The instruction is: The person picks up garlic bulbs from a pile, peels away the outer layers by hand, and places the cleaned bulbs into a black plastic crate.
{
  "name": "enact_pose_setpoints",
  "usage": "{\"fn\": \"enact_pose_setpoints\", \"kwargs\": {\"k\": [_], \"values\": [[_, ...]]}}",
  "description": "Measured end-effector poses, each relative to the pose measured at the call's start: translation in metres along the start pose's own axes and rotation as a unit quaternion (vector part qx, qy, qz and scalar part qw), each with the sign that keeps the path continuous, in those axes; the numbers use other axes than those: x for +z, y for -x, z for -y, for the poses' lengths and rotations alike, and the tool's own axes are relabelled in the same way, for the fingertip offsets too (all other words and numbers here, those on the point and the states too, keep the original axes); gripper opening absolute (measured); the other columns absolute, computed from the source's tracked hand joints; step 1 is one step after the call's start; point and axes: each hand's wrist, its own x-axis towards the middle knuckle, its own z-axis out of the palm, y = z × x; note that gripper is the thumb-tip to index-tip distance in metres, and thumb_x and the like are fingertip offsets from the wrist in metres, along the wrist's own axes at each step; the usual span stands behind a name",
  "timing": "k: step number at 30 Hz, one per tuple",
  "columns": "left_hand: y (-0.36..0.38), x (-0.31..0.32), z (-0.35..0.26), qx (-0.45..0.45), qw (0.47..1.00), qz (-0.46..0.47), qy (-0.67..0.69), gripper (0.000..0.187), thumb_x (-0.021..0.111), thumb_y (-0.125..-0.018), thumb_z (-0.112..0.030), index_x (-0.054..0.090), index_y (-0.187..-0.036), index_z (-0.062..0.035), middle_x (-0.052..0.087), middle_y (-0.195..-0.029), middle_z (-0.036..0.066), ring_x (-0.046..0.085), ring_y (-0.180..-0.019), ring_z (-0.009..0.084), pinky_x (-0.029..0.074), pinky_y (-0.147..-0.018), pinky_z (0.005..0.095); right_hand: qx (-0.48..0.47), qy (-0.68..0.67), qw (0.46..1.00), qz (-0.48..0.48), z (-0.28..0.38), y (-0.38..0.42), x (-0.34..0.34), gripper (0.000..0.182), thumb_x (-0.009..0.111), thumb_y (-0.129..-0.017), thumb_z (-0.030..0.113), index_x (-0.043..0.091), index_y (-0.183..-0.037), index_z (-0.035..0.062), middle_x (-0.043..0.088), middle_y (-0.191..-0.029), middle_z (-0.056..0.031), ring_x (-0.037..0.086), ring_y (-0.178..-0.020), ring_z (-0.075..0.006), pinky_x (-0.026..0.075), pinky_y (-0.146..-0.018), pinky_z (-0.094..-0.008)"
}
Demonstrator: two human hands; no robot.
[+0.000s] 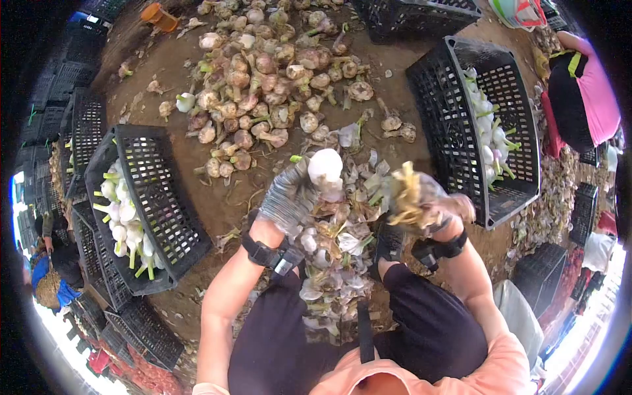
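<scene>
My left hand (pixel 288 197), in a grey striped glove, is closed around a clean white garlic bulb (pixel 325 166) with a short green stem stub at its left. Across from it, my gloved right hand (pixel 436 203) is blurred by motion and grips a bunch of dry, yellowish garlic husk (pixel 409 197); whether a bulb is inside the bunch cannot be made out. Loose garlic skins (pixel 336 260) cover the ground between my feet, below both hands. Beyond the hands lies a large heap of unpeeled garlic (pixel 257 85) with brown, dirty skins.
A tilted black crate (pixel 164 204) at left and another (pixel 438 125) at right hold white trimmed bulbs. A third black crate (pixel 418 16) stands at the back. An orange cup (pixel 159 17) lies far left. Other people (pixel 596 92) work at the right and left edges, among more crates.
</scene>
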Motion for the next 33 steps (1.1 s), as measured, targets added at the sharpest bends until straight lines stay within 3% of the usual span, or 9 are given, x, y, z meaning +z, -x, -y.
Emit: {"fn": "enact_pose_setpoints", "kwargs": {"k": [2,3,6,8,18,22,26,30,33], "values": [[-0.003,-0.006,-0.001,-0.043,0.995,-0.022,0.093,0.035,0.057,-0.088,-0.018,0.052,-0.116,0.0017,0.06,-0.11,0.012,0.059,-0.099,0.0251,0.05,-0.089,0.0364,0.05,-0.189,0.979,0.059,0.008,-0.014,-0.009,0.04,0.064,-0.081,0.022,0.053,-0.115,0.0048,0.058,-0.104,-0.0115,0.056,-0.092,-0.0189,0.047,-0.082,-0.0354],[-0.005,-0.008,-0.002,-0.056,0.988,-0.034,0.137,0.034,0.056,-0.088,-0.018,0.052,-0.116,0.0013,0.06,-0.11,0.012,0.06,-0.098,0.0248,0.051,-0.089,0.0359,0.02,0.046,0.999,0.008,0.003,-0.016,-0.005,0.041,0.066,-0.08,0.021,0.053,-0.115,0.0057,0.058,-0.101,-0.0102,0.057,-0.087,-0.018,0.048,-0.079,-0.0338],[-0.007,-0.012,-0.004,-0.081,0.978,-0.044,0.188,0.032,0.055,-0.089,-0.017,0.052,-0.116,0.0007,0.06,-0.109,0.013,0.06,-0.096,0.0242,0.052,-0.086,0.0349,0.118,0.683,0.696,-0.186,0.003,-0.043,0.038,0.043,0.071,-0.077,0.018,0.05,-0.113,0.0062,0.058,-0.095,-0.0069,0.057,-0.075,-0.014,0.048,-0.069,-0.0285],[-0.009,-0.02,0.002,-0.097,0.975,-0.042,0.197,0.032,0.054,-0.089,-0.017,0.052,-0.116,0.0005,0.06,-0.109,0.013,0.06,-0.096,0.0238,0.053,-0.085,0.0345,0.141,0.506,0.811,-0.258,0.003,-0.058,0.052,0.039,0.07,-0.078,0.02,0.051,-0.108,0.0033,0.06,-0.094,-0.0098,0.059,-0.081,-0.0171,0.049,-0.074,-0.0309],[-0.006,-0.002,0.012,0.006,0.992,-0.116,0.041,0.017,0.061,-0.086,-0.016,0.061,-0.1,-0.0075,0.064,-0.097,0.008,0.061,-0.09,0.0201,0.055,-0.073,0.0309,-0.072,-0.141,0.952,-0.262,0.038,-0.062,0.038,0.014,0.059,-0.083,0.009,0.052,-0.095,0.0071,0.055,-0.076,-0.0056,0.054,-0.064,-0.0129,0.046,-0.055,-0.0264],[0.004,0.024,0.004,0.068,0.983,-0.153,-0.079,0.018,0.061,-0.087,-0.019,0.06,-0.096,-0.0037,0.063,-0.089,0.006,0.059,-0.075,0.0145,0.051,-0.065,0.0272,0.012,0.598,0.745,-0.296,-0.004,-0.059,0.014,0.027,0.058,-0.087,0.026,0.062,-0.102,0.004,0.061,-0.092,-0.0093,0.059,-0.086,-0.0196,0.047,-0.078,-0.0306],[0.005,0.018,0.006,0.238,0.909,-0.17,-0.299,0.025,0.064,-0.084,-0.027,0.061,-0.098,-0.0066,0.062,-0.094,0.001,0.055,-0.077,0.009,0.046,-0.069,0.0234,0.01,0.433,0.855,-0.284,-0.019,-0.078,0.05,0.04,0.064,-0.082,0.033,0.057,-0.103,-0.0006,0.06,-0.092,-0.0218,0.06,-0.084,-0.0329,0.048,-0.077,-0.0368],[0.043,0.028,-0.033,0.304,0.835,-0.26,-0.377,0.032,0.06,-0.085,-0.03,0.057,-0.105,-0.006,0.061,-0.097,0.004,0.057,-0.079,0.0119,0.049,-0.065,0.0252,0.141,0.661,0.723,-0.144,-0.031,-0.072,0.009,0.045,0.065,-0.078,0.037,0.057,-0.102,-0.0005,0.062,-0.091,-0.0227,0.06,-0.088,-0.0352,0.048,-0.077,-0.0392],[0.091,-0.002,-0.077,0.431,0.718,-0.36,-0.411,0.032,0.057,-0.086,-0.028,0.055,-0.109,-0.005,0.061,-0.101,0.009,0.059,-0.083,0.0157,0.05,-0.068,0.0279,0.124,0.622,0.678,-0.373,-0.012,-0.06,-0.039,0.042,0.064,-0.078,0.034,0.057,-0.104,0.0008,0.061,-0.097,-0.0204,0.059,-0.09,-0.0368,0.047,-0.078,-0.0406]]}}
